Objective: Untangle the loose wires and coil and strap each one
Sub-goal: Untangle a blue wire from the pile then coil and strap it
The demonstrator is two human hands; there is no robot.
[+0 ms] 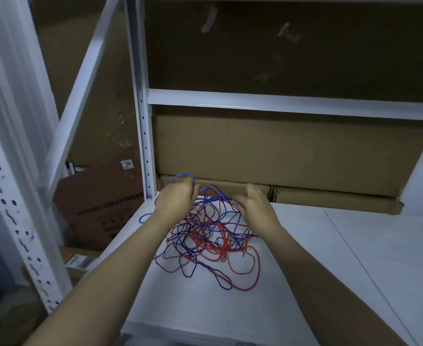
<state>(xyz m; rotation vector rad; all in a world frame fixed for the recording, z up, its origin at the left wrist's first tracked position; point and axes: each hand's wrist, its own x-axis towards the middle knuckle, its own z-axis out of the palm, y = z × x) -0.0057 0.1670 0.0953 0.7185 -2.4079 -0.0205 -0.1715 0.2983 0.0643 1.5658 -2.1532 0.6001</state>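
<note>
A tangle of thin red wire point(242, 268) and blue wire point(180, 175) lies in loose loops on the white shelf board point(305, 245). My left hand point(175, 198) is raised above the far left of the pile and grips a bundle of blue loops that arch over its knuckles. My right hand point(255, 203) is at the same height a little to the right, its fingers pinching strands of red and blue lifted from the heap. Strands run taut between both hands and down to the pile.
A white slotted upright point(144, 136) stands just left of my left hand. A shelf beam point(280, 102) crosses above. Flat cardboard boxes point(330, 198) lie along the back of the board, a larger one point(280, 151) behind them. More cartons point(100, 206) sit lower left.
</note>
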